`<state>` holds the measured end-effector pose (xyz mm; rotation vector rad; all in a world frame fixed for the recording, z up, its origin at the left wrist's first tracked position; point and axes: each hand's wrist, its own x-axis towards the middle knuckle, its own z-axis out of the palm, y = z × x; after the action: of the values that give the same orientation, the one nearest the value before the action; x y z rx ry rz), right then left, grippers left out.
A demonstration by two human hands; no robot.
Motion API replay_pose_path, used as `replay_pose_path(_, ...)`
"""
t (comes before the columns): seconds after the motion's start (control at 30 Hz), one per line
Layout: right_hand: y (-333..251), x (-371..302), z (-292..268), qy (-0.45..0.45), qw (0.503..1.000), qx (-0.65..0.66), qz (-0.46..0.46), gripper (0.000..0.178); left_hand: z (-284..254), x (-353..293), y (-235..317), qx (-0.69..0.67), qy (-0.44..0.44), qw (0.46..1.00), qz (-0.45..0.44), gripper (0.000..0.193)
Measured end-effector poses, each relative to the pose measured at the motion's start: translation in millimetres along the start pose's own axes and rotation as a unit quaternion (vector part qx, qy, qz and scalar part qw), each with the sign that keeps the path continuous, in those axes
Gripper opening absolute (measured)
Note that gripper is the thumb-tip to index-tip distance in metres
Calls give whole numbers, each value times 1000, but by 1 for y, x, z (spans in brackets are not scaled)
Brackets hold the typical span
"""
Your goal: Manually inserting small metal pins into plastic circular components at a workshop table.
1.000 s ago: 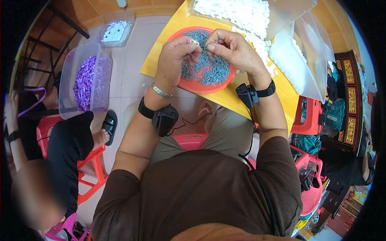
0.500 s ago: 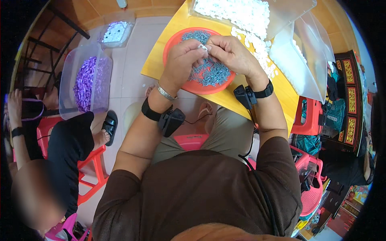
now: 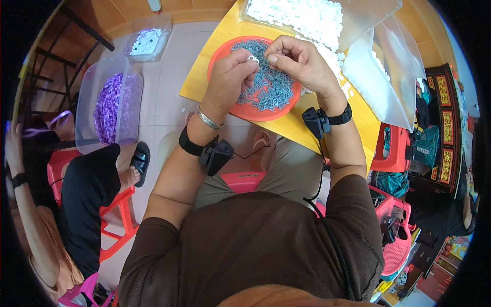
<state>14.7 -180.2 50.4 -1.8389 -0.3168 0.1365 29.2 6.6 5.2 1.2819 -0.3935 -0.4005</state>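
Observation:
My left hand (image 3: 225, 82) is closed, pinching a small white plastic piece (image 3: 252, 59) with a hole in it between thumb and fingertips. My right hand (image 3: 303, 64) is beside it, a little apart, thumb and fingers drawn together; whatever it holds, if anything, is too small to make out. Both hands are above a red round basin (image 3: 251, 113) with many grey-blue screws (image 3: 271, 93) in it. The basin rests on a yellow table (image 3: 199, 77). Loose white pieces (image 3: 330, 56) lie on the table just beyond my right hand.
A clear bin of white pieces (image 3: 307, 18) stands at the table's far side, with a tilted clear bin (image 3: 365, 84) right of it. Floor bins hold purple pieces (image 3: 108, 107) and white pieces (image 3: 147, 41) at left. A person (image 3: 38, 225) sits at left; a red stool (image 3: 394, 148) stands at right.
My hands have come apart: the right has shifted slightly right from the white piece, which stays in my left. The person at left has leaned and moved an arm.

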Motion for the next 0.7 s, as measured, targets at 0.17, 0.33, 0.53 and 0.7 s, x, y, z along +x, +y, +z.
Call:
replay_pose_path(0.17,-2,-1,-1,2,999,-37,-5,13,0,-1,1,31,-14,999,23,18)
replay_pose_path(0.33,-3,-1,1,6,998,-66,-4,16,0,0,-2,68,-16,997,33,19)
replay_pose_path(0.53,2,0,4,0,997,-66,-32,16,1,0,-3,78,-21,996,32,20)
replay_pose_path(0.7,2,0,5,-8,997,-71,-25,14,2,-1,-1,78,-16,996,30,20)
